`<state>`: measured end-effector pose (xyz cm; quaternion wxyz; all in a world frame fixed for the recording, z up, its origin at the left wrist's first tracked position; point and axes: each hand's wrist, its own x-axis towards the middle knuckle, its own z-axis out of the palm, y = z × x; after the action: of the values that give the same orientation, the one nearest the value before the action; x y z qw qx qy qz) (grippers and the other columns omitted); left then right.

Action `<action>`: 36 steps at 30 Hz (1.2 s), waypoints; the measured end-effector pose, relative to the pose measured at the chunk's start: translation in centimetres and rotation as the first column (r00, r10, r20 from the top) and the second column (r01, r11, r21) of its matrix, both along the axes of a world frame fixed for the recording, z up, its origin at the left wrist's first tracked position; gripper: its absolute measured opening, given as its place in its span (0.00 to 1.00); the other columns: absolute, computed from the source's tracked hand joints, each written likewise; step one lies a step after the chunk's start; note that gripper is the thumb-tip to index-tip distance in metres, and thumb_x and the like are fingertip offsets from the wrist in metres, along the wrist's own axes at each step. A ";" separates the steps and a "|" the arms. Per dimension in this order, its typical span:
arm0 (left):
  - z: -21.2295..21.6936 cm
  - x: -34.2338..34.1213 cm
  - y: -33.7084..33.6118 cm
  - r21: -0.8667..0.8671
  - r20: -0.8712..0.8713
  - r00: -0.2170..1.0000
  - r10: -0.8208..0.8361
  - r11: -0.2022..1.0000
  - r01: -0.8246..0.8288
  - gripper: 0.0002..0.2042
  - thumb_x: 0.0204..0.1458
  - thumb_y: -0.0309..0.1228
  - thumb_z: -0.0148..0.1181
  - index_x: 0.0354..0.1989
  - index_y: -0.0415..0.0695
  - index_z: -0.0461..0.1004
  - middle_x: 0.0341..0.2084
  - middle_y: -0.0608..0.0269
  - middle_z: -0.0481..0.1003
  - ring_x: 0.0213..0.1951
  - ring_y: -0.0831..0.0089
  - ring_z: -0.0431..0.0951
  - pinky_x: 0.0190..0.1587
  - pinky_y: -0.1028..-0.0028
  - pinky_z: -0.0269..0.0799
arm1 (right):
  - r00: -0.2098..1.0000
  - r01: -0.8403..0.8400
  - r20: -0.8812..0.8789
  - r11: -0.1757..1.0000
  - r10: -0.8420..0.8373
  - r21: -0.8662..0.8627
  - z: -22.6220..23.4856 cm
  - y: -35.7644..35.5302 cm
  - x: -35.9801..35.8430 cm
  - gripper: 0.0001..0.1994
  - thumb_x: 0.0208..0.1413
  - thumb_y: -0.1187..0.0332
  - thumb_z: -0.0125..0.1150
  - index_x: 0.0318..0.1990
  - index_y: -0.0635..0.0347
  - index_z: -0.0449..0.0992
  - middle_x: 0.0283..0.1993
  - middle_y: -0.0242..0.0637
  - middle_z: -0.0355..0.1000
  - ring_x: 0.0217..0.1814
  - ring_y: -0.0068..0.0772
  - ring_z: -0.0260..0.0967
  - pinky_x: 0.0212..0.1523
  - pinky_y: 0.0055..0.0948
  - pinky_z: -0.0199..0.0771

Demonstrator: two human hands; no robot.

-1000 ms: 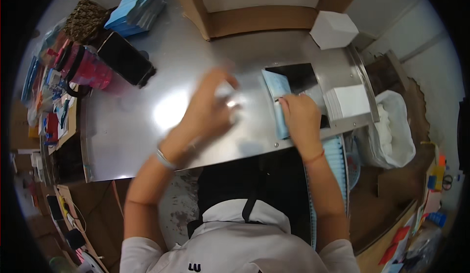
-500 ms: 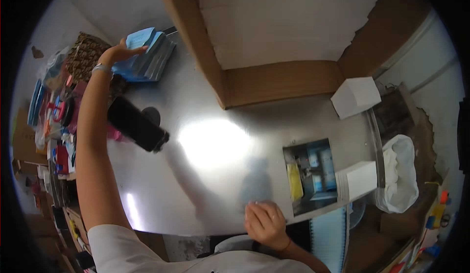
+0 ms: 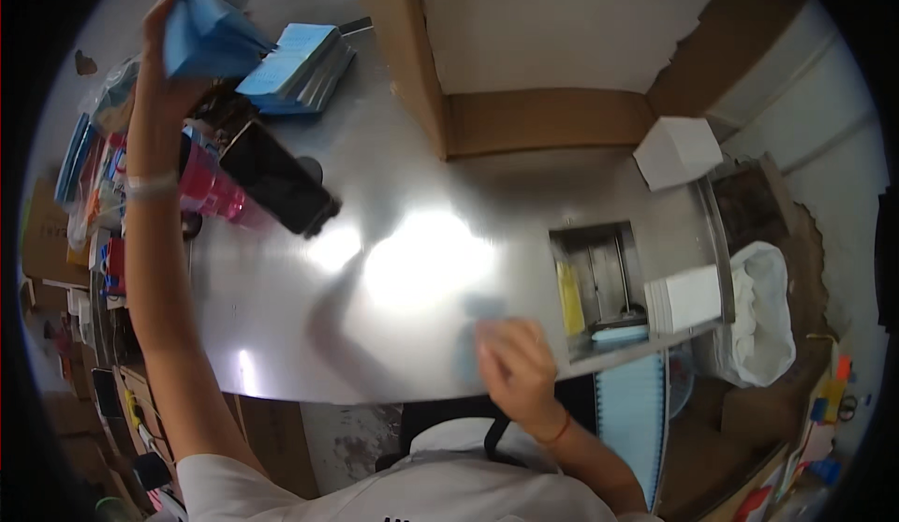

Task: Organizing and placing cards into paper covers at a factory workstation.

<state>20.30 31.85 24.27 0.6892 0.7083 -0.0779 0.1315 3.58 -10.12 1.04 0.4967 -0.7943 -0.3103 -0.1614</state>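
My left hand (image 3: 161,63) is raised at the far left and holds a blue packet (image 3: 206,33) lifted off a stack of blue packets (image 3: 298,65) on the shiny metal table (image 3: 412,269). My right hand (image 3: 513,365) rests near the table's front edge, blurred, with something pale blue under its fingers; what it is I cannot tell. Just right of it a rectangular opening (image 3: 599,279) in the table shows a yellow strip and a blue piece inside.
A large open cardboard box (image 3: 524,82) stands at the back. A black phone (image 3: 277,177) leans on pink cups (image 3: 213,194) at the left. A white box (image 3: 678,149), a white paper stack (image 3: 691,297) and a white bag (image 3: 766,316) are at the right.
My left hand has lifted a blue packet off the stack at the far left. My right hand has moved slightly right along the front edge. The view has tilted.
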 end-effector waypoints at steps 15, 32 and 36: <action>-18.4 -21.8 -38.1 -0.356 -0.003 0.688 -0.726 0.644 0.677 0.29 0.62 0.42 0.54 0.67 0.42 0.55 0.60 0.48 0.66 0.57 0.53 0.72 0.55 0.60 0.76 | 0.970 0.236 -0.081 0.964 -0.227 0.119 6.3 -8.7 -11.1 0.16 0.50 0.65 0.68 0.43 0.61 0.72 0.42 0.41 0.66 0.47 0.43 0.64 0.50 0.38 0.58; -22.3 -25.2 -51.7 -0.566 -0.608 0.127 -0.784 0.540 0.623 0.22 0.65 0.48 0.44 0.52 0.40 0.67 0.40 0.58 0.73 0.35 0.70 0.73 0.33 0.73 0.74 | 0.507 -0.060 -0.769 0.906 0.390 0.420 7.6 -27.8 -15.9 0.07 0.64 0.68 0.58 0.36 0.61 0.70 0.32 0.32 0.75 0.32 0.20 0.71 0.37 0.25 0.72; -23.1 -23.8 -54.1 -0.814 -0.561 -0.422 -0.713 0.379 0.441 0.26 0.63 0.56 0.43 0.47 0.40 0.68 0.32 0.59 0.72 0.23 0.70 0.68 0.26 0.74 0.67 | 0.604 0.107 -0.784 0.961 0.143 0.257 8.9 -33.1 -15.2 0.06 0.62 0.69 0.60 0.38 0.62 0.74 0.27 0.29 0.74 0.27 0.15 0.68 0.32 0.21 0.69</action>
<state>-3.49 -22.24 1.21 0.5602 0.3421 0.0276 -0.7539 -11.58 -43.18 9.98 0.6902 -0.7017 -0.0390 0.1721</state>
